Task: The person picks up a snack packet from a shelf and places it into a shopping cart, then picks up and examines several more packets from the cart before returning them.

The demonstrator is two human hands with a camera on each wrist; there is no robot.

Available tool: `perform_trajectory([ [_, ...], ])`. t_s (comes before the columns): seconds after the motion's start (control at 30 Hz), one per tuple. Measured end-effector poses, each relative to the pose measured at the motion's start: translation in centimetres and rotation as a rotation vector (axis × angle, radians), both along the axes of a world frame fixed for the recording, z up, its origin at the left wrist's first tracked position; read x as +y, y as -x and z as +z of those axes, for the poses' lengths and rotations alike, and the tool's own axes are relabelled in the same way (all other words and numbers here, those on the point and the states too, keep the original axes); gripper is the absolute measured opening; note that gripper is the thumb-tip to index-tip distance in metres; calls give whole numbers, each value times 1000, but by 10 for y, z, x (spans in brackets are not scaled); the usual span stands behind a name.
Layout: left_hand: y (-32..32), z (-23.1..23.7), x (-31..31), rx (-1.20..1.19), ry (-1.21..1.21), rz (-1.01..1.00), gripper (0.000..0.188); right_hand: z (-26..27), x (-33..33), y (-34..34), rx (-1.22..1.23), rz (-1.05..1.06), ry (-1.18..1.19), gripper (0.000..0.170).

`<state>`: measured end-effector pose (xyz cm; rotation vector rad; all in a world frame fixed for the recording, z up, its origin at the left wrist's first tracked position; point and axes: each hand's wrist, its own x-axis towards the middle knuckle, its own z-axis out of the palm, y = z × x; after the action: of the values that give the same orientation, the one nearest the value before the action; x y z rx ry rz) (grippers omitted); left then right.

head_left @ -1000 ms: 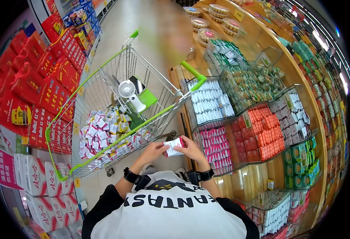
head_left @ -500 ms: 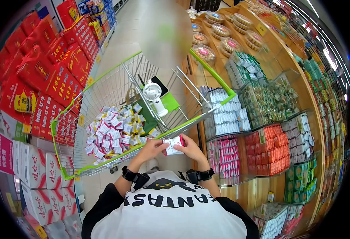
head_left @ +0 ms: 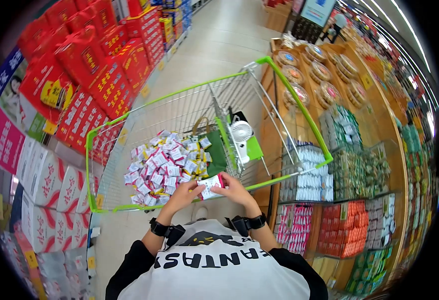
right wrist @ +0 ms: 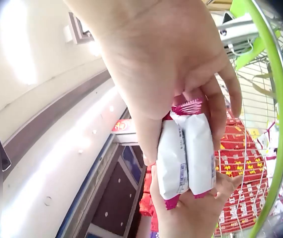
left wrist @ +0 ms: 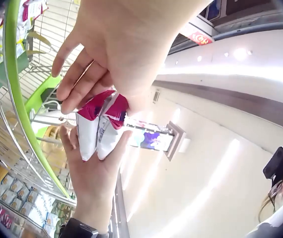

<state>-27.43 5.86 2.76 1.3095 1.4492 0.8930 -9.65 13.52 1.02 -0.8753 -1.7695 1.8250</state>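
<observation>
Two small white packets with magenta ends (head_left: 210,188) lie face to face between my hands, just above the near rim of a shopping cart (head_left: 260,185). My left hand (head_left: 183,195) pinches them from the left with thumb and fingers. From the right, my right hand (head_left: 238,192) grips their other end. The white sides and crimped magenta ends of the packets (right wrist: 187,156) show side by side in the right wrist view. Inside the cart lies a heap of similar small packets (head_left: 162,167), white with magenta or yellow, beside a green bag (head_left: 215,152).
A white handheld fan (head_left: 241,132) lies near the cart's child seat. On the right, a wooden display shelf (head_left: 267,117) carries clear bins of wrapped snacks and round tubs (head_left: 319,72). Red boxes (head_left: 99,75) and white cartons (head_left: 47,185) are stacked on the left.
In the head view the cart, its contents and the shelves have shifted rightward, and the heap now lies closer to my hands. Both hands keep hold of the packets.
</observation>
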Motion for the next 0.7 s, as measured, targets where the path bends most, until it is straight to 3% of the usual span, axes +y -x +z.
perform_trajectory([
  [0.13, 21, -16, -23, -156, 29, 221, 28, 0, 5, 39, -38, 126, -21, 36],
  [0.4, 38, -39, -59, -169, -87, 486, 25, -28, 13, 86, 8, 337, -85, 45],
  [0.43, 40, -44, -63, -79, -47, 492, 24, -31, 15, 88, -43, 349, -82, 48],
  [0.53, 42, -57, -68, -115, -64, 512, 22, -36, 19, 95, -87, 384, -114, 54],
  [0.6, 42, -66, -67, -118, -65, 550, 21, -41, 24, 100, -282, 454, -11, 41],
  [0.67, 43, -75, -65, -123, -64, 581, 20, -45, 24, 104, -224, 457, -5, 40],
  [0.7, 44, -76, -63, -101, -13, 610, 20, -47, 24, 106, -203, 440, -60, 48],
])
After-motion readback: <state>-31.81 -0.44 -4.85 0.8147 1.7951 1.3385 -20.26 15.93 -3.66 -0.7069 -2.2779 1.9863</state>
